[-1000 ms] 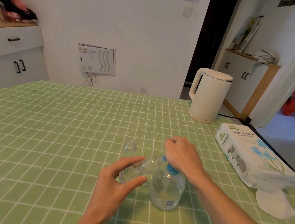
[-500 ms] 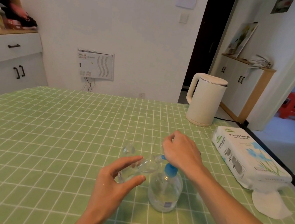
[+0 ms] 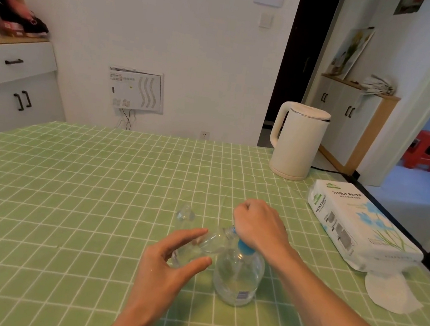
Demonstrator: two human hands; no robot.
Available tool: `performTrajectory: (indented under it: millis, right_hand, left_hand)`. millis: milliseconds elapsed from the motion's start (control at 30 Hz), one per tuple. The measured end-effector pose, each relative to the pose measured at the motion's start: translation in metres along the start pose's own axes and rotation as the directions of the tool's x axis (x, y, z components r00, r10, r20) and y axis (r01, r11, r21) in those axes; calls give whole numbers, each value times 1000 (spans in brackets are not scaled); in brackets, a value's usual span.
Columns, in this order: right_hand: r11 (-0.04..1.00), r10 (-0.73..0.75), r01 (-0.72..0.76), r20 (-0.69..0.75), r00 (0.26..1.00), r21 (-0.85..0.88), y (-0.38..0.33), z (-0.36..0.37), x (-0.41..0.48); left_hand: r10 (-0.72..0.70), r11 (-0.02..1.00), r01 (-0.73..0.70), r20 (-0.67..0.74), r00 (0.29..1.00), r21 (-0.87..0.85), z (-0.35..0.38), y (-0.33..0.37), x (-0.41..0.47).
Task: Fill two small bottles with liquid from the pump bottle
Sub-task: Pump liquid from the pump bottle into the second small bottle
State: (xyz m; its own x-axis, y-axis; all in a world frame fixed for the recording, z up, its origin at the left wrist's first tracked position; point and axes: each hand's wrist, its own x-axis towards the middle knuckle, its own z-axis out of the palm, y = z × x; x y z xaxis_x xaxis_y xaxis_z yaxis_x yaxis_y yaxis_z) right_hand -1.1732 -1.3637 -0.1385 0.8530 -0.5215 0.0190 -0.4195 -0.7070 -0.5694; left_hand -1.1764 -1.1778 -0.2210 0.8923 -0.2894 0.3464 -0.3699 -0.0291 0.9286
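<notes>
Pump bottle (image 3: 237,279): upright, partly full. Right hand (image 3: 257,224): curled over its blue pump top, as a second ago. Left hand (image 3: 166,266): still pinching the small bottle (image 3: 205,244), tilted just left of the pump bottle, mouth at the spout. First fill probably unfinished.

Green-checked tablecloth (image 3: 70,198) — blue pump (image 3: 243,247)

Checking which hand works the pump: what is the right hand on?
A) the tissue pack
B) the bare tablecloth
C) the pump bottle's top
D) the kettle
C: the right hand sits curled on the blue top of the pump bottle, while the left hand holds a small bottle beside it.
</notes>
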Motion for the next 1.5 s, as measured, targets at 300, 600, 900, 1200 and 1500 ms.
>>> performTrajectory:
  millis: [300,600,900,1200,1500]
  right_hand:
    - [999,-20,18,69,997,27,-5,-8,8]
    - [997,27,-34,92,995,71,2,1,6]
    - [998,22,-28,90,996,63,-1,-3,5]
    - [998,25,-32,111,994,61,-2,-6,10]
    - [996,49,-56,104,993,69,2,1,5]
  left_hand:
    - [24,1000,-24,-2,1000,-15,-3,6,3]
    - [19,1000,-19,7,1000,-17,-4,-1,2]
    - [12,999,-12,15,1000,-31,-4,-3,0]
    - [6,1000,-5,23,1000,-26,-6,-3,1]
    - [12,1000,-12,7,1000,-18,-5,-3,0]
